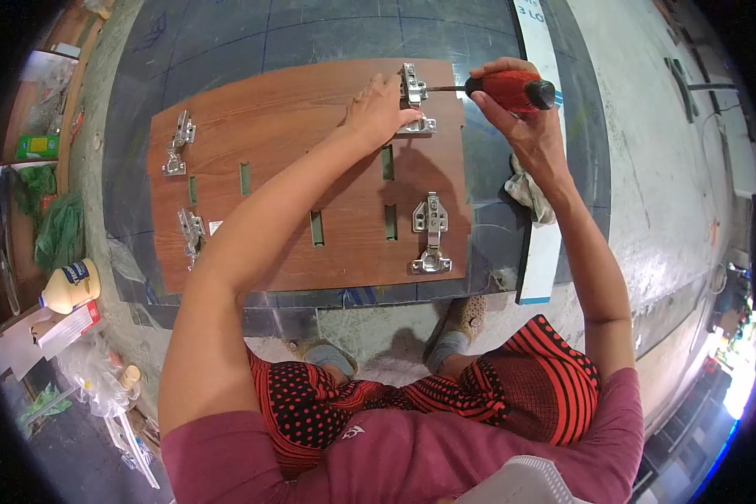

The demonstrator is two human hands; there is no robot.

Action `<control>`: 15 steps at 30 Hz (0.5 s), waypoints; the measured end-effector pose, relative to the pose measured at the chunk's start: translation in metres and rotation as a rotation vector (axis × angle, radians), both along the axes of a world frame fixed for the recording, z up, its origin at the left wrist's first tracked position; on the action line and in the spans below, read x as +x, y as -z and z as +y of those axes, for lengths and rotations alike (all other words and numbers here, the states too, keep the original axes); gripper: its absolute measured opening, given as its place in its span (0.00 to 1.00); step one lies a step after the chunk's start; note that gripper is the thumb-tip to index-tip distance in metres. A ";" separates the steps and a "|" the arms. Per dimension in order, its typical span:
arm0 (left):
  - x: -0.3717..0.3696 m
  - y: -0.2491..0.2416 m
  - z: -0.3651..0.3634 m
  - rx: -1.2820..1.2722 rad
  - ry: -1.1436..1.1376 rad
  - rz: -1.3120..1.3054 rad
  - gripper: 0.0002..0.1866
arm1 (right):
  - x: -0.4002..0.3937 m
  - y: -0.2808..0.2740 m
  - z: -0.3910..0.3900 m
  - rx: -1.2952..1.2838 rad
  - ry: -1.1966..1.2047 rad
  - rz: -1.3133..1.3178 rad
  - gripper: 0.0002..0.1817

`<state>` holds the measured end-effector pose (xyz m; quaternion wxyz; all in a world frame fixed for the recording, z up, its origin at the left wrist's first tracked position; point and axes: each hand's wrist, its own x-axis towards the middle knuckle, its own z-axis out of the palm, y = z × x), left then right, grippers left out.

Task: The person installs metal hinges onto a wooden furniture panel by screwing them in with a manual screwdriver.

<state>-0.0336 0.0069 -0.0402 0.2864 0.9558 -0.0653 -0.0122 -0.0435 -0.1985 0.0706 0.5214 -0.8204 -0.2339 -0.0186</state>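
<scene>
A brown wood-grain panel [286, 109] with several slots lies flat on a dark board. Metal cabinet hinges sit near its corners. My left hand [375, 113] grips the upper right cabinet hinge [410, 84], its fingers and thumb against the metal. In my right hand [525, 130] is a red and black screwdriver [512, 89], held level, its shaft pointing left and its tip at that hinge. Nearer to me lies the lower right hinge [431, 235]. On the left side are an upper hinge [179, 144] and a lower hinge [191, 231], the latter partly behind my left forearm.
The dark board [218, 42] bears the panel. A long white strip [539, 265] runs along its right side, with a crumpled pale cloth [529, 191] against it. On the left are a cream bottle [70, 286], a green box [38, 147] and green netting [59, 233].
</scene>
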 end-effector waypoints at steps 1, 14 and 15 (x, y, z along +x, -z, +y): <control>0.000 -0.001 0.000 -0.001 0.000 0.000 0.34 | -0.001 -0.002 0.000 -0.001 0.000 0.000 0.19; 0.001 -0.001 0.001 -0.019 -0.034 0.010 0.31 | 0.010 -0.003 0.013 0.061 -0.001 0.034 0.20; 0.001 -0.001 0.001 -0.016 -0.039 0.013 0.31 | 0.011 -0.005 0.013 0.051 0.008 0.037 0.21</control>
